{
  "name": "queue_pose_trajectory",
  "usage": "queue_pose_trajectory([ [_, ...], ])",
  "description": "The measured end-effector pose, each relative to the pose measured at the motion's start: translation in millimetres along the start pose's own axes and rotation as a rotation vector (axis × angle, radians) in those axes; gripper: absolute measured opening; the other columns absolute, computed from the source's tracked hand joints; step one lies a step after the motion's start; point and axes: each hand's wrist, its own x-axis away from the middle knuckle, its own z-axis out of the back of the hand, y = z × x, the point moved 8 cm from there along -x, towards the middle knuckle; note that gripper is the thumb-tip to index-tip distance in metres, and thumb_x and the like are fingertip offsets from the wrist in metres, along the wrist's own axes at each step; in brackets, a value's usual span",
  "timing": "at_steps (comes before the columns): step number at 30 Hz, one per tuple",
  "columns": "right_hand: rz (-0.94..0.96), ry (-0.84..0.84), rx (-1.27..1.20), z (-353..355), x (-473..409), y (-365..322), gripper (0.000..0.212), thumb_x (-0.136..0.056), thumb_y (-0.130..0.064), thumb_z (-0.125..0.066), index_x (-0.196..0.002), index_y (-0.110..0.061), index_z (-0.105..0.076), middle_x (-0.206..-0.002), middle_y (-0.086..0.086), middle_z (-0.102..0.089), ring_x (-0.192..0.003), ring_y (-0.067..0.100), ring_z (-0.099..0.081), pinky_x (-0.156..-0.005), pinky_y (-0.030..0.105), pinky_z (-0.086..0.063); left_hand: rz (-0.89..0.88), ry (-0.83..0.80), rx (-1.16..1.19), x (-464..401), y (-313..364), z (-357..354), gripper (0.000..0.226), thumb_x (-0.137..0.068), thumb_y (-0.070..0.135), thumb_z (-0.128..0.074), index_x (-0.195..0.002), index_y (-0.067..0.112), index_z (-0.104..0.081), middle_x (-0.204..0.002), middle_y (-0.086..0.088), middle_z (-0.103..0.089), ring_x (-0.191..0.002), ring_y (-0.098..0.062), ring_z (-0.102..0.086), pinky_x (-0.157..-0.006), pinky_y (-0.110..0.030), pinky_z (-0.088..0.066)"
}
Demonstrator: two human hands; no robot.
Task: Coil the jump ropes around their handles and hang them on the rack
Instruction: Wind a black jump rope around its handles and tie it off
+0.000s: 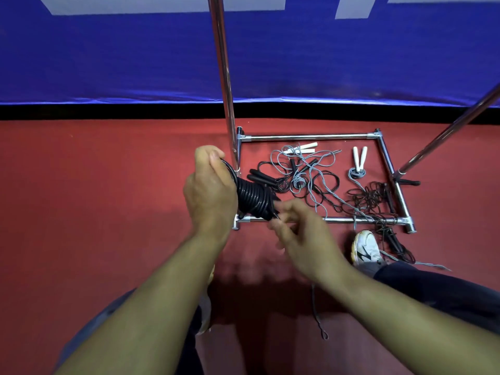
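My left hand (209,190) grips a black jump rope (251,197) wound in tight coils around its handles, held above the near left corner of the chrome rack's base (308,136). My right hand (300,231), blurred with motion, has its fingers curled at the lower end of the coil, where they seem to pinch the rope's end. On the red floor inside the base lie a tangle of grey and black ropes (311,177), black handles (259,175), and white handles (303,148). A grey rope with two white handles (359,158) lies further right.
The rack's chrome upright (224,77) rises just behind my left hand; a slanted pole (446,136) stands at right. A blue banner (108,55) covers the wall. My white shoe (366,247) sits beside black rope that trails over the base's near bar. A grey cord (316,312) lies between my legs.
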Motion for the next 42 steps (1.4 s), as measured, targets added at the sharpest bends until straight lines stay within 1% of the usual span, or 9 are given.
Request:
queue_pose_trajectory([
  [5,-0.724,-0.207,-0.631,-48.6,36.5,28.4,0.038,-0.095,-0.054,-0.051,-0.086,-0.018,-0.044,-0.057,-0.002,-0.039,-0.036,0.01,-0.031,-0.036,0.018,-0.032,0.02,0.044,0.105,6.4,5.5,-3.4,0.024,-0.1,0.019,-0.034,-0.098,0.013,-0.057,-0.065,0.015,-0.047,-0.063,-0.018,-0.046,-0.064,-0.041,-0.033],
  [10,-0.302,-0.071,-0.404,-34.4,20.6,16.6,0.037,-0.106,-0.032,-0.035,-0.093,-0.007,-0.059,-0.055,-0.01,-0.036,-0.05,0.011,-0.032,-0.048,0.024,-0.032,0.225,0.14,0.162,-4.7,-18.0,2.3,0.021,-0.101,0.013,-0.036,-0.094,0.017,-0.054,-0.07,0.02,-0.046,-0.069,-0.009,-0.039,-0.066,-0.03,-0.029],
  [15,-0.064,-0.33,-0.143,-43.3,15.5,2.2,0.022,-0.1,-0.006,-0.051,-0.098,-0.022,-0.066,-0.077,-0.007,-0.068,-0.078,0.008,-0.06,-0.083,0.031,-0.053,0.315,0.147,0.167,-9.4,-25.8,5.4,0.021,-0.101,0.012,-0.036,-0.092,0.019,-0.053,-0.07,0.018,-0.047,-0.067,-0.011,-0.041,-0.066,-0.025,-0.029],
  [22,-0.143,-0.131,-0.118,-20.9,-3.8,14.1,0.044,-0.081,-0.015,-0.079,-0.061,-0.015,-0.04,-0.042,0.001,-0.047,-0.034,0.012,-0.04,-0.04,0.021,-0.032,0.294,0.114,0.259,-7.4,-21.2,1.4,0.021,-0.101,0.014,-0.035,-0.088,0.021,-0.051,-0.07,0.014,-0.049,-0.063,-0.001,-0.048,-0.065,-0.025,-0.035],
  [26,-0.269,-0.143,-0.207,-34.1,-2.1,28.2,0.017,-0.096,-0.029,-0.055,-0.081,-0.022,-0.054,-0.054,-0.006,-0.04,-0.048,0.011,-0.036,-0.054,0.032,-0.036,0.393,0.108,0.356,-4.1,-30.5,-7.5,0.024,-0.095,0.022,-0.032,-0.081,0.03,-0.05,-0.073,0.005,-0.054,-0.067,-0.017,-0.052,-0.068,-0.039,-0.046],
  [30,-0.117,-0.174,-0.348,-43.7,4.0,4.8,0.034,-0.105,-0.023,-0.039,-0.089,-0.013,-0.067,-0.071,-0.01,-0.062,-0.066,0.009,-0.056,-0.07,0.037,-0.055,0.554,0.133,0.46,-1.5,-47.3,-13.9,0.025,-0.092,0.023,-0.033,-0.077,0.029,-0.053,-0.068,0.005,-0.053,-0.064,-0.019,-0.051,-0.066,-0.038,-0.046],
  [35,-0.096,-0.276,-0.253,-47.7,12.9,-0.7,0.047,-0.102,-0.042,-0.034,-0.074,-0.011,-0.056,-0.044,-0.004,-0.043,-0.037,0.013,-0.046,-0.046,0.024,-0.04,0.648,0.158,0.43,-2.7,-62.4,-10.2,0.03,-0.099,0.018,-0.033,-0.079,0.03,-0.052,-0.073,0.004,-0.055,-0.066,-0.018,-0.053,-0.066,-0.035,-0.048],
  [38,0.005,-0.237,0.065,-32.9,11.1,7.6,0.049,-0.099,-0.055,-0.034,-0.067,-0.029,-0.059,-0.061,-0.015,-0.054,-0.061,-0.001,-0.05,-0.066,0.022,-0.041,0.646,0.175,0.416,-5.6,-64.0,-6.7,0.03,-0.099,0.018,-0.034,-0.078,0.03,-0.052,-0.072,0.005,-0.054,-0.067,-0.019,-0.053,-0.067,-0.035,-0.048],
  [42,0.2,-0.287,0.143,-30.0,14.3,3.7,0.035,-0.099,-0.034,-0.03,-0.109,-0.033,-0.063,-0.11,-0.022,-0.059,-0.114,0.001,-0.049,-0.1,0.011,-0.03,0.63,0.245,0.437,-14.2,-62.4,4.2,0.029,-0.099,0.014,-0.034,-0.081,0.026,-0.053,-0.069,0.008,-0.052,-0.06,-0.009,-0.05,-0.059,-0.023,-0.042],
])
